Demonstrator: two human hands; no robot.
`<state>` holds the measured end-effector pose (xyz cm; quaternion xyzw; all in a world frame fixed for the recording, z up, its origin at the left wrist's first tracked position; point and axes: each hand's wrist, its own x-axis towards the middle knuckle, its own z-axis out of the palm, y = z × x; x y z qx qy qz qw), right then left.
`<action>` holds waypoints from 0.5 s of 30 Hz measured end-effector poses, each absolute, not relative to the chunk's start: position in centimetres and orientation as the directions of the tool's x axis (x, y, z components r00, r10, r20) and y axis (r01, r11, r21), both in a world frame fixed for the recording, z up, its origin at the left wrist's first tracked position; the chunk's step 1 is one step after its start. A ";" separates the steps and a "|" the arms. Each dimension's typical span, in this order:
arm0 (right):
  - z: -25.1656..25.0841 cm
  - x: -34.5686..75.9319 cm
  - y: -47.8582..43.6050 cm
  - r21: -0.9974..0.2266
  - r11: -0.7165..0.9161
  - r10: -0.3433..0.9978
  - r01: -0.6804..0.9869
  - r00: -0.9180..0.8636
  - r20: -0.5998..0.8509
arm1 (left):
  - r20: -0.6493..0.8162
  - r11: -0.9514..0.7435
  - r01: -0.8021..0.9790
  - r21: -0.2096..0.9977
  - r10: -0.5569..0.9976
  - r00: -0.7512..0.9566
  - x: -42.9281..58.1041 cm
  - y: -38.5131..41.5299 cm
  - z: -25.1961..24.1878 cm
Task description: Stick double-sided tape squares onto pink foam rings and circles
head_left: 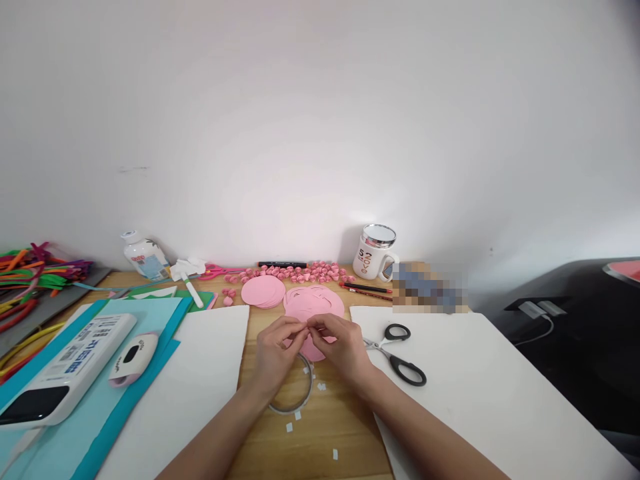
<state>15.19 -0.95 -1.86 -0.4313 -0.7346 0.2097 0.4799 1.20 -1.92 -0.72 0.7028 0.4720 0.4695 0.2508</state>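
Observation:
My left hand (277,353) and my right hand (343,345) meet over the middle of the table, fingertips pinched together. Whatever lies between them is too small and covered to make out. Just behind the fingers is a pile of cut pink paper pieces (320,300), partly hidden by my hands. To its left lies a stack of pink paper circles (263,291). Many small rolled pink paper pieces (325,271) are gathered along the wall. A roll of tape (310,387) lies flat under my left wrist, with small pale scraps (321,387) around it.
Black-handled scissors (407,370) lie on the right white board (460,400). A lidded mug (373,257), pencils (367,288) and a black marker (281,265) are at the back. On the left are a white power bank (75,363), a white bottle (145,257) and colourful pipe cleaners (45,273).

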 end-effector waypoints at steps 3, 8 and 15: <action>-1.8 15.2 -1.0 -0.727 0.530 0.841 0.436 -0.159 0.517 | 0.420 -0.417 0.455 0.787 0.902 0.100 1.4 -2.0 -0.5; -1.9 15.1 -1.0 -0.758 0.496 0.862 0.423 -0.134 0.489 | 0.384 -0.377 0.486 0.788 0.919 0.091 1.7 -2.2 -0.3; -1.9 15.0 -1.0 -0.764 0.483 0.872 0.427 -0.151 0.466 | 0.367 -0.371 0.501 0.782 0.924 0.110 1.8 -2.3 -0.2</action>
